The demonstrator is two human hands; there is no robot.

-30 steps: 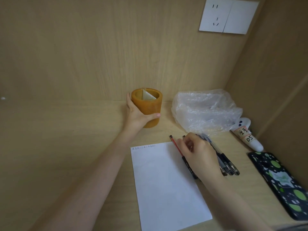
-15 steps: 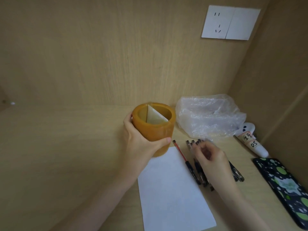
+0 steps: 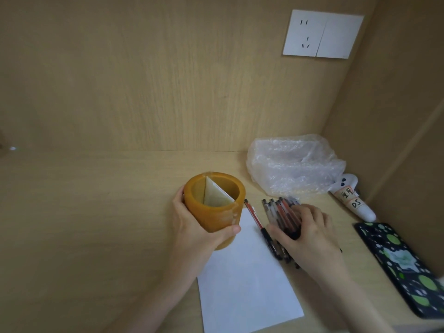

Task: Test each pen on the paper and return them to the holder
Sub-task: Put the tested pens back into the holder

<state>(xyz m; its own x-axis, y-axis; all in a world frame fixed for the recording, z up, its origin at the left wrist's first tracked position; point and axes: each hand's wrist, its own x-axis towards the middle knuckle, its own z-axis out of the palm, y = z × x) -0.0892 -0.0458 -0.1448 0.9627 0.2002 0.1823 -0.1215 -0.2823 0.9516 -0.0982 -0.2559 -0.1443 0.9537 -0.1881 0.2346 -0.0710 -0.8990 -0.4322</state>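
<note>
Pens [image 3: 281, 216] lie bunched on the desk [image 3: 96, 212] just right of the white paper [image 3: 245, 280], with one red-barrelled pen [image 3: 254, 216] a little apart, its body crossing the sheet's upper right corner. The right hand [image 3: 310, 233] is laid over the bundle, fingers curled around the barrels and thumb tucked against the near side — its grip looks closed on the pens, though whether they are lifted or only being gathered on the surface I cannot tell. The left hand [image 3: 194, 227] has its grip wrapped round the amber cylindrical pen holder [image 3: 215, 203], thumb across the front wall; the holder is tilted toward the camera, above the paper's top left corner, and whether its base touches the desk is hidden. Inside it shows only a pale divider, no pens. Judged from this, none of the pens is back in the holder yet; the visible part of the sheet looks blank, so I cannot say from these marks how many have been tested. Off to the right, clear of the work, sit a crumpled plastic bag [image 3: 295, 164], a white labelled tube [image 3: 353, 200] and a dark spotted case [image 3: 406, 267] — none of them in the way.
</note>
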